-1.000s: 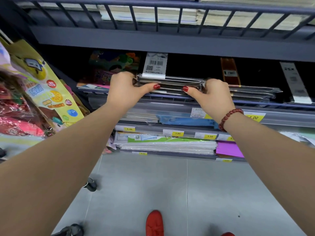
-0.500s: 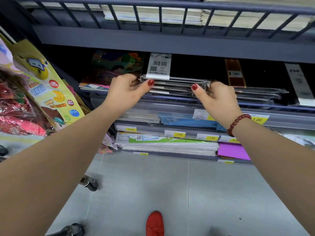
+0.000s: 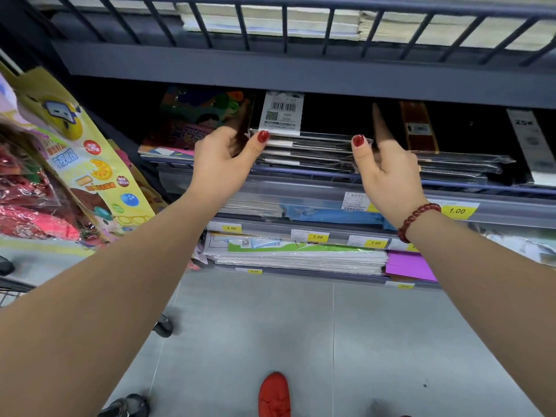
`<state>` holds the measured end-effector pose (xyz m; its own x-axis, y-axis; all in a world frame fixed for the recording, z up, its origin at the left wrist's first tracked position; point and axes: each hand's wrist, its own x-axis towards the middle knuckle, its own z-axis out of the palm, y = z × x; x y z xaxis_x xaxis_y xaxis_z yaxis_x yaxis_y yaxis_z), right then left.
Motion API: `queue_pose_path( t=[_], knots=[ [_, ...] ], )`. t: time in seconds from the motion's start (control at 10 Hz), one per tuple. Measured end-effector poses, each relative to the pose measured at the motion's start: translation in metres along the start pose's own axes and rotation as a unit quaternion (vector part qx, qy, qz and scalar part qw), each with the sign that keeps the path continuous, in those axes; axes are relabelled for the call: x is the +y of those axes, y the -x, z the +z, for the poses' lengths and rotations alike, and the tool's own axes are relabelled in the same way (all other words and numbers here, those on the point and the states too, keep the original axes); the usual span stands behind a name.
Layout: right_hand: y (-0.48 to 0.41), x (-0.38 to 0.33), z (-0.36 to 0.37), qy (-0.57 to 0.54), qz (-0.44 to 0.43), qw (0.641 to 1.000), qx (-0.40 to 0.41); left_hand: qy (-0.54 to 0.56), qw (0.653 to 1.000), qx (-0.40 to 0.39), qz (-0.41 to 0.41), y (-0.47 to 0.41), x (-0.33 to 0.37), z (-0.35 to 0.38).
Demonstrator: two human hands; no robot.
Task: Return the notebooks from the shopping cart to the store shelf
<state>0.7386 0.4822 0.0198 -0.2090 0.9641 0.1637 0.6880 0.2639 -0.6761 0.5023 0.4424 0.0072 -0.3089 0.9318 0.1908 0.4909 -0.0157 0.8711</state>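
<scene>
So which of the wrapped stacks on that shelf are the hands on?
The stack topped by the white barcode label, between left hand and right hand. The neighbouring stack wears a brown band instead.

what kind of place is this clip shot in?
Most likely a stationery aisle in a shop: yellow price tags on the shelf rails, a stack of wrapped notebooks with a barcode label, and packaged goods hanging at left.

Room above notebook stack open up to upper shelf beam. Colourful book pile just beside stack's left end, wrapped pile at right end: side gaps tight. Hanging packets crowd far left. Floor aisle below free.
</scene>
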Motion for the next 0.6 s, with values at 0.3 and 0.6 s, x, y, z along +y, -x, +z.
queue_pose_path(
  t=[0.3,0.6],
  knots=[
    [-0.004,0.002,0.001,0.02,-0.016,0.999,0.026,0.001,1.0,0.02,-0.002,0.003,0.007,0.007],
    [0.015,-0.017,-0.019,-0.081,0.07,0.993,-0.051,-0.095,0.995,-0.039,0.017,0.018,0.022,-0.016]
  ],
)
